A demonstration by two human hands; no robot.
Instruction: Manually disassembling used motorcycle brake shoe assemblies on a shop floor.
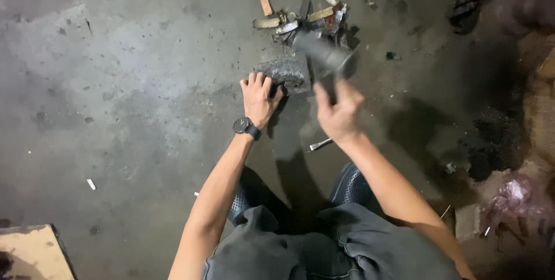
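Basically, left hand presses a small dark piece onto the stone block at upper centre while right hand, fist closed round the blurred hammer, is raised; strike squarely, left fingers clear.

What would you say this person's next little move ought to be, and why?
Probably bring the hammer down onto the small dark piece pinned against the stone block. The right hand has the hammer raised and motion-blurred above the block, while the left hand steadies the piece, fingers close by, so a controlled blow seems wise.
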